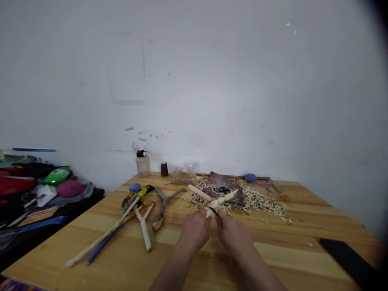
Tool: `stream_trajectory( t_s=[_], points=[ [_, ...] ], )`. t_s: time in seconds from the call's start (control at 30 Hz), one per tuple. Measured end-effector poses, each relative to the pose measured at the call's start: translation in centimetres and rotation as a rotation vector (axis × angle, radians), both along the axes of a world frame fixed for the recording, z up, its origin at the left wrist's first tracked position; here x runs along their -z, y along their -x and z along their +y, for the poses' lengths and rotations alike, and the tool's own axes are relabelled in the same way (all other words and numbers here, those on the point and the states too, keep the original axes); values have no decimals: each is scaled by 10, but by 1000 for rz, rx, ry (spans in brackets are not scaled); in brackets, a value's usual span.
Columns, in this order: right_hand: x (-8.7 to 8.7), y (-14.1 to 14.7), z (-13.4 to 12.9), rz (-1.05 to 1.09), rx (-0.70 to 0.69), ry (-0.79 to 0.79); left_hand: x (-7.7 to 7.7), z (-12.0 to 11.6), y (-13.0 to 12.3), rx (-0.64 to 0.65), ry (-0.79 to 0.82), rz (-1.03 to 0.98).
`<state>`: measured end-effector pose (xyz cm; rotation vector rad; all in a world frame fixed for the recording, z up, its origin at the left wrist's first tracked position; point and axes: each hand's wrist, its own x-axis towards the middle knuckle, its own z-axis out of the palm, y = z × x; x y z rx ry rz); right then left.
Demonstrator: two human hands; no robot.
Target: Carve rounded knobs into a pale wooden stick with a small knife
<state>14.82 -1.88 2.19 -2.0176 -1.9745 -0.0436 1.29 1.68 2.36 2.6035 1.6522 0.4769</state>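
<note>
Wood fork (222, 198), pale and peeled

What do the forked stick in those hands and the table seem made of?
The forked stick looks like bare, peeled pale wood, unfinished; shavings lie nearby. The table looks like joined wood strips, perhaps varnished, judging by its grain and sheen.

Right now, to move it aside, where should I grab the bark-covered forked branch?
Take the branch by its stem just below the fork, coming from the right with your left hand. The stem is a single run lying flat on the table, and the peeled stick sits close on its left, crowding that side.
</note>
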Motion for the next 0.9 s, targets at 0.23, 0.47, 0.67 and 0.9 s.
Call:
stream_trajectory(
  t_s=[0.23, 0.47, 0.67, 0.9],
  points=[
    [5, 1, 3, 59, -2, 61, 7, 3, -4, 33, -37, 108],
    [11, -5, 12, 293, -75, -4, 13, 7, -2, -60, 55, -248],
    [10, -14, 11, 509, -142, -183, 9, 13, 3, 79, 232, -725],
    [6, -11, 5, 370, -149, -172, 9, 14, 4, 121, 326, -900]
  ],
)
